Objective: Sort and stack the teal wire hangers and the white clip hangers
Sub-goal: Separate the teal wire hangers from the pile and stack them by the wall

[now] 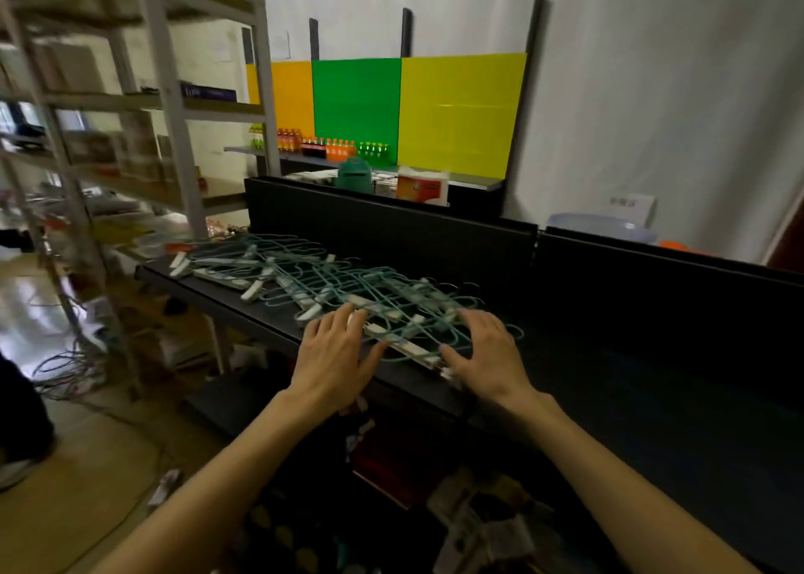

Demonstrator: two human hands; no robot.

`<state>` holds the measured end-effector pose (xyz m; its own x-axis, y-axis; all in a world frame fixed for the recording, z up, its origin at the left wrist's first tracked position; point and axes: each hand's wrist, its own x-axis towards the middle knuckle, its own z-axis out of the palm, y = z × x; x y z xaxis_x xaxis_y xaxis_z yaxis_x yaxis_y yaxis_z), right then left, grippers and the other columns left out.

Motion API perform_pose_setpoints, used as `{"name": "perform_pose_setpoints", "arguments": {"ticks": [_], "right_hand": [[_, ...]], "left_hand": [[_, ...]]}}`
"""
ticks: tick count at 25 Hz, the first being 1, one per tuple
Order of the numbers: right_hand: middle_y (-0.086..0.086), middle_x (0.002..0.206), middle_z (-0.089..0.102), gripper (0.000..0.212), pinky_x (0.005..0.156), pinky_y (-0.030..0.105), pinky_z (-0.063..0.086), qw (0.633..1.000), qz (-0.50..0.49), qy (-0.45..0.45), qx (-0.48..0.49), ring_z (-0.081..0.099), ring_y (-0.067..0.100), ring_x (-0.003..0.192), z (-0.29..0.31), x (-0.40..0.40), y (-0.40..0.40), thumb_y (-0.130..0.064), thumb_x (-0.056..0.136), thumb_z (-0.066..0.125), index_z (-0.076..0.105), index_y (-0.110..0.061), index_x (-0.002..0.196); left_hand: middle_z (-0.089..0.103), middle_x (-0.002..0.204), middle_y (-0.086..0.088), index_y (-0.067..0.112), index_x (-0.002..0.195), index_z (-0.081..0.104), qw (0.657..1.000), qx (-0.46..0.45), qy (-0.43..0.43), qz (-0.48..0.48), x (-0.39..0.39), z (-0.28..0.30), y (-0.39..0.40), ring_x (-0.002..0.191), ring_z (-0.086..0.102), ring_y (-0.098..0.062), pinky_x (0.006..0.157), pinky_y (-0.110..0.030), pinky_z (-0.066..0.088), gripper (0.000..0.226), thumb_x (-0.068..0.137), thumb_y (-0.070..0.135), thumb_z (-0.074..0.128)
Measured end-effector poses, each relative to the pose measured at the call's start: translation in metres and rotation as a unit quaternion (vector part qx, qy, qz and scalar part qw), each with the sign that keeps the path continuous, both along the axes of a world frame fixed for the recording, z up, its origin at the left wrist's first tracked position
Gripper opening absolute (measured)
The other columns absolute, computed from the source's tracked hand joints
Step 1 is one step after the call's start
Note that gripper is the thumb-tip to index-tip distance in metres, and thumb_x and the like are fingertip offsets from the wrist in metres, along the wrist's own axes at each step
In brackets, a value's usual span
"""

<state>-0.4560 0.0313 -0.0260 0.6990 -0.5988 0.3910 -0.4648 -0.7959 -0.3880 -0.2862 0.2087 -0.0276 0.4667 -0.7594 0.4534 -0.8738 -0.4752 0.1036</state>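
A tangled pile of teal wire hangers [304,268] mixed with white clip hangers [252,288] lies spread along a black shelf [652,377]. My left hand [333,349] rests on the near end of the pile, fingers spread over a white clip hanger [407,343] that lies at the shelf's front edge. Over the same hanger's right end, my right hand [489,353] has its fingers apart on the teal wires. I cannot tell if either hand grips anything. The frame is blurred.
A black back panel [391,225] rises behind the pile. A metal rack [174,94] with boxes stands at left, cables on the floor below it. Coloured panels, drink bottles and a teal container [354,175] sit behind. Clutter fills the space under the shelf.
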Motion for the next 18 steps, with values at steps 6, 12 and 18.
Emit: {"name": "perform_pose_setpoints", "arguments": {"ticks": [6, 12, 18], "right_hand": [[0.009, 0.16, 0.028, 0.105, 0.117, 0.05, 0.028, 0.984, -0.123, 0.107, 0.072, 0.025, 0.031, 0.146, 0.004, 0.115, -0.082, -0.081, 0.078, 0.053, 0.021, -0.018, 0.156], [-0.004, 0.138, 0.059, 0.093, 0.097, 0.037, 0.051, 0.98, -0.138, 0.071, 0.124, 0.058, 0.018, 0.12, -0.003, 0.138, -0.1, -0.077, 0.069, 0.069, 0.045, -0.028, 0.145], [-0.003, 0.142, 0.054, 0.088, 0.1, 0.036, 0.048, 0.966, -0.212, -0.049, 0.14, 0.055, 0.019, 0.125, 0.024, 0.115, -0.09, -0.061, 0.073, 0.077, 0.044, -0.026, 0.147]], "left_hand": [[0.033, 0.159, -0.006, 0.015, 0.154, 0.031, 0.998, 0.05, -0.004, -0.034, 0.133, 0.016, -0.088, 0.143, 0.034, -0.029, 0.115, -0.043, 0.029, 0.07, 0.1, 0.06, 0.037], [0.034, 0.159, -0.005, 0.02, 0.156, 0.027, 0.979, 0.119, 0.052, -0.159, 0.199, 0.001, -0.173, 0.143, 0.036, -0.028, 0.114, -0.045, 0.032, 0.071, 0.099, 0.062, 0.037], [0.027, 0.163, -0.002, 0.024, 0.16, -0.006, 0.939, 0.079, 0.122, -0.313, 0.201, -0.002, -0.21, 0.144, 0.035, -0.025, 0.117, -0.042, 0.031, 0.101, 0.088, 0.08, 0.039]]}}
